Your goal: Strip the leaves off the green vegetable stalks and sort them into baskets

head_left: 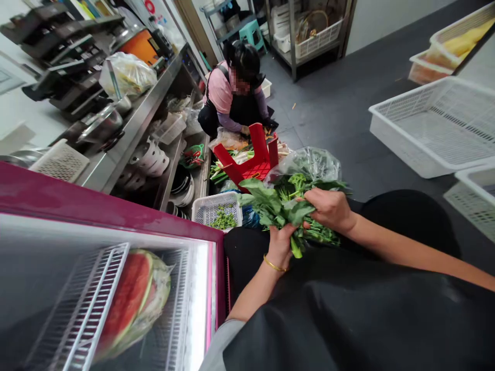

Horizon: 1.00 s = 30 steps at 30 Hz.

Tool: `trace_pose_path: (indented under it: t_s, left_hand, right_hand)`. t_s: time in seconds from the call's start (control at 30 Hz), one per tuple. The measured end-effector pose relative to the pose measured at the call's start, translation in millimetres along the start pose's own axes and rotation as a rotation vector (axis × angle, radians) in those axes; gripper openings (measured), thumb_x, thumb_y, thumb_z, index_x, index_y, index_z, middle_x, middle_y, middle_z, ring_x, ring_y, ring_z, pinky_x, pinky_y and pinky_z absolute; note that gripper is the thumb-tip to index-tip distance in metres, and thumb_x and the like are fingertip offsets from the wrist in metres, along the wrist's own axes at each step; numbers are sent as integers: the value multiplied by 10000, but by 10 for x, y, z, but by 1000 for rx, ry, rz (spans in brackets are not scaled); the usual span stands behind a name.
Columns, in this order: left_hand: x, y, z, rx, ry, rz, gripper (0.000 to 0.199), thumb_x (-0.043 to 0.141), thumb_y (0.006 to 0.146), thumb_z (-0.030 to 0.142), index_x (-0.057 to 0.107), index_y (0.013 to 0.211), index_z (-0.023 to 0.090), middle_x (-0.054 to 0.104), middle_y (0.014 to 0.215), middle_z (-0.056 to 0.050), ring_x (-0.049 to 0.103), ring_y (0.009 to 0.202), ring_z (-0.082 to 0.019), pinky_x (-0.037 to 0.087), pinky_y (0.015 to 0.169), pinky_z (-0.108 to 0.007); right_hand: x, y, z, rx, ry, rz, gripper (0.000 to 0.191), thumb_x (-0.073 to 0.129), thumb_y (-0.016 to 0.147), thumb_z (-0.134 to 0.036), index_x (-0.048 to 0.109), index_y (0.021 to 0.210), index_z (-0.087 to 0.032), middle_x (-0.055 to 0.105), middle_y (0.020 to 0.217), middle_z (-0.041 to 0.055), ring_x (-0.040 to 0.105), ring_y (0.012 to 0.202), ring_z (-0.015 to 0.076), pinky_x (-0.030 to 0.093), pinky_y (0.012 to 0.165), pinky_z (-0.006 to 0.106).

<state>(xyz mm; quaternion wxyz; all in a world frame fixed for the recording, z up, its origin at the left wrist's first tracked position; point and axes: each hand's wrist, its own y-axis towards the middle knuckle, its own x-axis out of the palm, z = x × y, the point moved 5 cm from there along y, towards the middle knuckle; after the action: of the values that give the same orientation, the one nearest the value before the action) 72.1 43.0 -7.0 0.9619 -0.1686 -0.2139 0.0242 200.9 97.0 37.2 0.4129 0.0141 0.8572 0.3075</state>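
My left hand (280,246), with a gold bangle at the wrist, is closed around the stem of a leafy green vegetable (266,201). Its thick pale cut end points down below my fingers. On the upper right of the same stalk, my right hand (328,208) pinches at the leaves and small stems, its fingertips partly hidden. Behind and under my hands, more greens (323,234) lie by a clear plastic bag (309,162). To the left sits a white basket (197,211) with small green pieces (224,219) in it.
An upturned red plastic stool (261,154) stands just ahead, with a crouching co-worker (235,93) beyond it. At my left is a lit fridge (209,288) holding a wrapped cut watermelon (131,299). White crates (410,139) stand at right; a steel counter (135,118) runs along the left.
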Motion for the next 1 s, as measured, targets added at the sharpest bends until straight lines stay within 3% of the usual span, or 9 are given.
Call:
trace_pose_path:
  t_s: [0.1,0.17,0.27,0.33,0.43,0.6,0.7,0.83,1.0]
  left_hand:
    - [-11,30,60,53,-35,64,229,740,626,293,669,768,128,672,668,-26,597,542,-121,457,546,-228]
    - [-105,80,138,75,-54,102,225,732,635,306,662,739,119,659,646,-25,574,521,-106,455,541,-223]
    - [-249,154,199,22,-61,34,259,728,631,313,666,779,110,651,623,-32,568,525,-111,446,529,-218]
    - [-276,169,167,-63,-98,-71,283,721,627,315,666,812,109,652,638,-35,568,541,-110,446,538,-216]
    - [-202,125,97,-149,-133,-194,256,702,634,318,658,771,106,644,641,-39,563,555,-102,447,561,-211]
    - [-70,10,104,-138,-2,-191,252,707,612,251,649,816,114,653,629,-48,568,540,-127,433,534,-232]
    - [-85,-2,90,-147,12,-206,224,693,605,272,656,765,119,642,629,-49,561,555,-132,433,550,-243]
    - [-118,64,-25,-227,6,-346,286,627,609,400,640,575,116,585,569,-69,526,556,-136,436,574,-267]
    - [-109,124,-77,-238,50,-304,303,654,640,409,671,642,107,624,617,-81,556,563,-141,458,593,-270]
  right_hand:
    - [-4,-291,40,-167,-148,-48,322,414,916,-319,582,684,-171,575,611,49,513,551,136,289,518,269]
    - [69,-562,167,-206,-123,-226,272,415,896,-273,607,733,-171,597,651,53,540,577,144,317,529,265]
    - [143,-855,420,-144,-42,-583,205,525,819,-347,655,835,-190,643,736,68,599,654,182,396,581,275]
    - [77,-794,529,-29,55,-665,386,630,723,-453,666,999,-186,669,892,110,631,801,242,455,678,327]
    - [-56,-375,515,263,439,-581,558,606,740,-553,618,1150,-174,664,1017,118,631,889,250,483,740,351]
    - [64,87,225,645,1112,-339,436,661,695,-590,590,712,-160,576,597,3,489,461,87,380,444,226]
    - [168,-27,121,681,1321,-222,407,726,670,-523,529,657,-168,510,514,-39,429,411,57,331,405,198]
    - [205,-194,64,635,1491,-343,396,747,665,-487,581,866,-188,602,628,-18,516,473,88,376,430,205]
    - [153,-28,121,528,1177,-307,363,661,741,-522,615,800,-167,572,575,-14,487,452,91,378,449,229]
